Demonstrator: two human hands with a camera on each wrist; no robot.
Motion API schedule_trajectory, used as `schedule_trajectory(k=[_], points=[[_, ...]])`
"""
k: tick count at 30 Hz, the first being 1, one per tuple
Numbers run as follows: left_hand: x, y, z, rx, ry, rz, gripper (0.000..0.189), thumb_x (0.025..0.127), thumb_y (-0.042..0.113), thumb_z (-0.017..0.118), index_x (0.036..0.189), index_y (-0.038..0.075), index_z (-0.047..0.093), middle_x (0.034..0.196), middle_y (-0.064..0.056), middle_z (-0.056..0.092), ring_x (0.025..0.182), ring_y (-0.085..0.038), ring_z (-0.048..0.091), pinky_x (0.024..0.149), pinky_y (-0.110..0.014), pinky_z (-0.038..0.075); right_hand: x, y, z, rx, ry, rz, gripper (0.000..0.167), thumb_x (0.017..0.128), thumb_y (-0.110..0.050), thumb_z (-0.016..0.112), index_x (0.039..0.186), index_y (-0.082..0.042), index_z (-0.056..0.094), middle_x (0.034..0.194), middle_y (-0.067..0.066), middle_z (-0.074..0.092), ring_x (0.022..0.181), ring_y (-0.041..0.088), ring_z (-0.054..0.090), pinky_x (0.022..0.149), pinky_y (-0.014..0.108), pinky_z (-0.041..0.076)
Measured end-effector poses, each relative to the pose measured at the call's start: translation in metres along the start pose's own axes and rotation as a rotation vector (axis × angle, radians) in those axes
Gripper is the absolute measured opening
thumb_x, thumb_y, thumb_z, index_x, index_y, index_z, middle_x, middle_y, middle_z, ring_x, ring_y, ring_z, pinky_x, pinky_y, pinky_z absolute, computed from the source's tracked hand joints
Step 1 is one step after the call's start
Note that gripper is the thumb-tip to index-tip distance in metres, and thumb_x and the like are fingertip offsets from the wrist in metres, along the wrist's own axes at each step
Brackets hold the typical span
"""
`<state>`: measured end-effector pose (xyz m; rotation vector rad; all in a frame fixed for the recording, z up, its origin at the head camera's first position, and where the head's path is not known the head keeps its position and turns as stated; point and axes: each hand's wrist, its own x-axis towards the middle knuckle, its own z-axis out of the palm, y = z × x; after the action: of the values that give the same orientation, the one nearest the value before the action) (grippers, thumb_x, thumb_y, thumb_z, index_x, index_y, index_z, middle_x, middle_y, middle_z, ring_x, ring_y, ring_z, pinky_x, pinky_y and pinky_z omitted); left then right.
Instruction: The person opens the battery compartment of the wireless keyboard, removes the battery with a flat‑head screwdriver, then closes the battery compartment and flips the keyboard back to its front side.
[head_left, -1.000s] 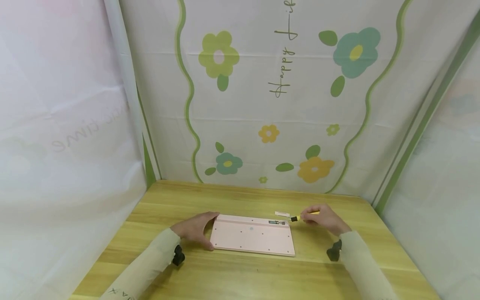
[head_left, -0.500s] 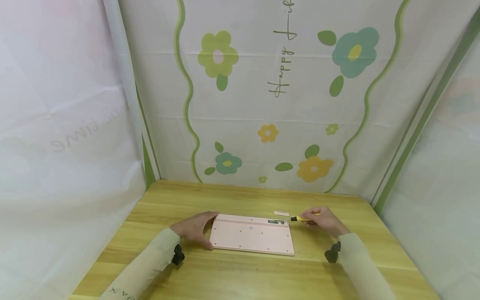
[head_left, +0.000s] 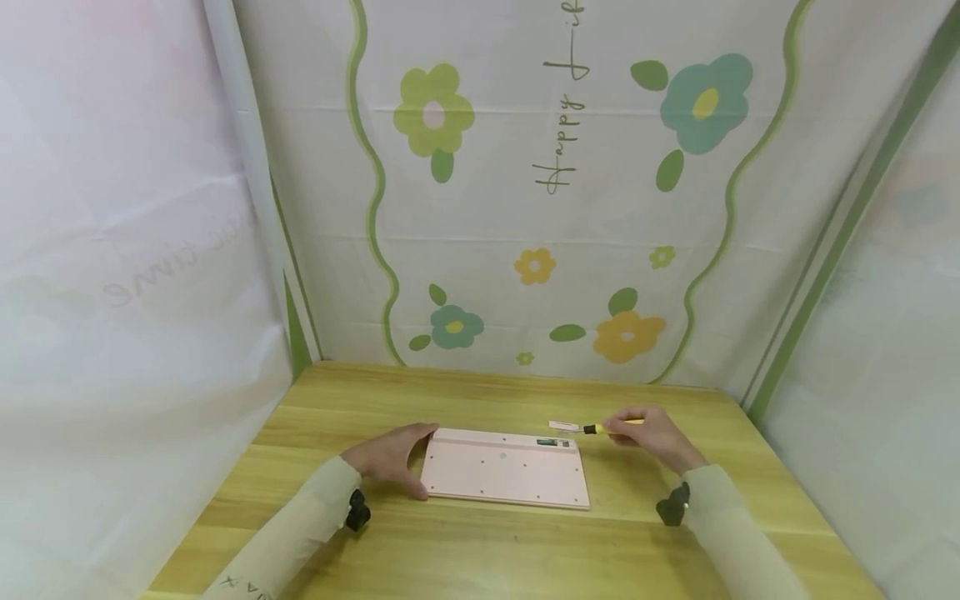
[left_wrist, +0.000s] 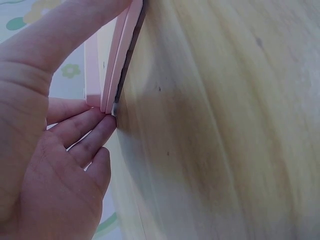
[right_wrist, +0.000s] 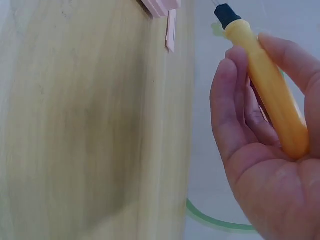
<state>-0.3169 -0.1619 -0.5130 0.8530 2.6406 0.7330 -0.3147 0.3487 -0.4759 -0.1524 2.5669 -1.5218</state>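
A pink keyboard [head_left: 468, 477] lies underside up on the wooden table, with small screws dotted over its back. My left hand [head_left: 386, 457] grips its left edge, thumb at the near corner and fingers at the far one. Near the keyboard's far right corner is an uncovered compartment [head_left: 553, 442] with a dark green piece inside. My right hand [head_left: 654, 435] holds a screwdriver [right_wrist: 272, 95] by its yellow handle, the black collar and thin shaft pointing left. Its tip is beyond the compartment, close to a small pink cover [head_left: 563, 426]; whether they touch I cannot tell.
The wooden table [head_left: 480, 554] extends on every side of the keyboard. White cloth walls [head_left: 495, 208] with printed flowers enclose it at the back, left and right. A black wrist camera [head_left: 357, 510] is strapped to each forearm.
The screwdriver tip has come out of the compartment and shifted slightly back, towards the small cover. My right hand has moved with it. The left hand and keyboard stay in place.
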Motion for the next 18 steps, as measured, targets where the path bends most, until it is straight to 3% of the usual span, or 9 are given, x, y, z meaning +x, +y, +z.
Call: schedule_trajectory(k=[8,13,18], points=[[-0.004,0.002,0.000,-0.001,0.009,0.011,0.121,0.072,0.046,0.097,0.163,-0.001,0.032,0.168,-0.021,0.038,0.156,-0.041,0.038,0.127,-0.058,0.034,-0.011,-0.003,-0.009,-0.225,0.089,-0.106,0.035,0.095,-0.036,0.079,0.119,-0.011,0.077,0.136,0.016,0.069,0.124,0.035,0.067,0.099,0.047,0.058],[-0.006,0.004,0.000,-0.008,0.010,0.022,0.122,0.072,0.045,0.097,0.163,-0.003,0.031,0.168,-0.023,0.038,0.156,-0.042,0.037,0.127,-0.059,0.033,-0.021,0.008,-0.013,-0.287,0.176,-0.148,0.030,0.093,-0.034,0.083,0.113,-0.012,0.078,0.130,0.014,0.073,0.122,0.034,0.065,0.090,0.035,0.055],[-0.005,0.006,-0.002,-0.007,0.015,0.033,0.121,0.072,0.044,0.097,0.162,-0.004,0.032,0.167,-0.023,0.039,0.155,-0.042,0.039,0.126,-0.060,0.034,-0.029,0.027,-0.020,-0.325,0.261,-0.151,0.031,0.091,-0.036,0.084,0.111,-0.013,0.079,0.121,0.011,0.077,0.113,0.023,0.067,0.082,0.026,0.053]])
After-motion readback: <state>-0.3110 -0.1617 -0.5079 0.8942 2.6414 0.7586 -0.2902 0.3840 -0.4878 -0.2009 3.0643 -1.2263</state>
